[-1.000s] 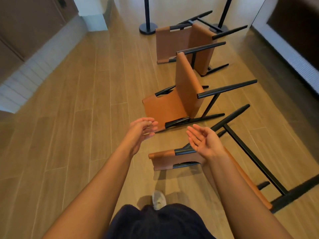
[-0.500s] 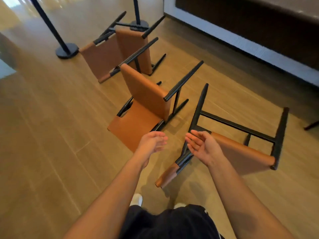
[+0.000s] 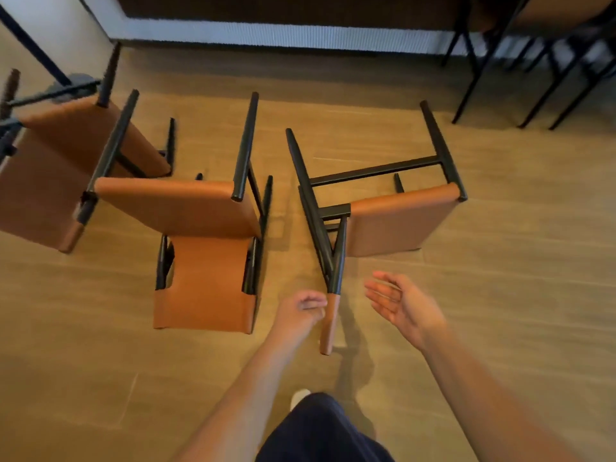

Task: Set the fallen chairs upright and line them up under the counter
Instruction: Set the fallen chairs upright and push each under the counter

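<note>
We are curling our left hand (image 3: 301, 310) loosely against the backrest edge of the nearest fallen chair (image 3: 396, 221), not yet closed on it. Our right hand (image 3: 401, 305) is hovering open, just right. Two more chairs (image 3: 203, 248) are lying left; the counter base (image 3: 283, 31) is running far behind.

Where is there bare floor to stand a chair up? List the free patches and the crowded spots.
Free: the floor strip between the fallen chairs' legs and the counter base; the floor right of the right chair; the near-left floor below the left chair. Crowded: the narrow gap between the middle chair and right chair; the top right, filled with standing chair legs.
</note>
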`<state>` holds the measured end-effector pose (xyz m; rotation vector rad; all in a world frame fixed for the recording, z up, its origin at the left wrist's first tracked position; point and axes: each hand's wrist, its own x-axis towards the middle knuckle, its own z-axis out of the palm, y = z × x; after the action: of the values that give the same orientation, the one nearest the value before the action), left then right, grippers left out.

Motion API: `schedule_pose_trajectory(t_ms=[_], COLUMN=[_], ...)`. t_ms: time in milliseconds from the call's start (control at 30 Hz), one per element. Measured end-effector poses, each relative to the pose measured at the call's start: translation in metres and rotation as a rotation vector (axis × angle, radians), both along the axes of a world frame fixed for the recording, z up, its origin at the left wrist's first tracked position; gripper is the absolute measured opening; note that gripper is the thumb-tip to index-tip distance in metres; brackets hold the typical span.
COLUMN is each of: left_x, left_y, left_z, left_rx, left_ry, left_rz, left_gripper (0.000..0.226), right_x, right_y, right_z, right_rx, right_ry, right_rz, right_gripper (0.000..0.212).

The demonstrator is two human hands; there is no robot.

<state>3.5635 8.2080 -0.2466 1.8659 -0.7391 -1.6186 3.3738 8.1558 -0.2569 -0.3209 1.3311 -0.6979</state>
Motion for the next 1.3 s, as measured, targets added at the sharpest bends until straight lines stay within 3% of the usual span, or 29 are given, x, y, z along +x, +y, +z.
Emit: schedule_pose_trajectory(t_ms=[467,633,800,1133,1300], left_x=[-0.036,-0.050,-0.058,-0.063,-0.064], left_y=[0.026,0.039,0.051,0.050,0.047], left_z=[-0.138,-0.212,-0.285,-0.356,-0.352], left_rx=[0.084,0.200,0.162,-0.006,0.022], left_ry=[-0.151,-0.228,-0.293,-0.606,-0.608], left_rz=[0.079,-0.019,-0.009,-0.212,-0.197], left_gripper=[0.024,0.051,0.080,0.050,0.034], right_x=[-0.029,-0.027,-0.015,0.042,0.055], right_y=[0.069,0.091,0.107,0.117,0.113], right_z=[-0.132,-0.204,-0.272,-0.359,-0.363], right_rx=[0.173,0.260,0.335,0.375,0.427], right_ry=[-0.002,-0.027,-0.053,-0.045,-0.137], right_rz=[-0.071,-0.129,-0.220,-0.187,-0.288], right_gripper=[0.021,0.020,0.024,0.023,0.023])
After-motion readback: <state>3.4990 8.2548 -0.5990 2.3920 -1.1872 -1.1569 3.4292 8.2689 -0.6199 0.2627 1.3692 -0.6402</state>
